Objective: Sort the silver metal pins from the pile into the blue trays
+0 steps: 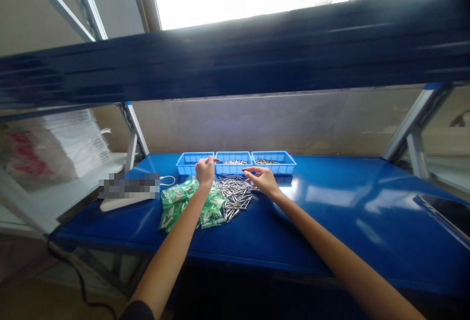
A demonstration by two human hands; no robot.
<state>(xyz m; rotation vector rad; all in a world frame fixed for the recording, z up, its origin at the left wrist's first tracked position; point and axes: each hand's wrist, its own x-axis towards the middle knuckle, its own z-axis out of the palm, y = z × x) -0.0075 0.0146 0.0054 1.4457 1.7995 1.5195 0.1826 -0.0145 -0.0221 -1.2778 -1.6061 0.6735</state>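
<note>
My left hand (205, 171) is over the right part of a heap of small green-tinted plastic packets (176, 207), in front of the blue bins. Its fingers are closed and point right; what is in them, if anything, is hidden. Over the right edge of a pile of short metal pins (235, 197) hovers my right hand (262, 180). Its fingers are bent and slightly apart, with nothing visible between them. Behind both hands stand the left blue bin (186, 164), the middle blue bin (233, 169) and the right blue bin (282, 168). Metal pieces lie in the middle and right bins.
A blue tabletop (330, 222) carries everything. A pale flat object (128, 201) with a blurred-out top and a looped cord lies left. A dark flat device (448, 217) rests at the right edge. A blue shelf beam (235, 60) crosses above, held by grey metal posts.
</note>
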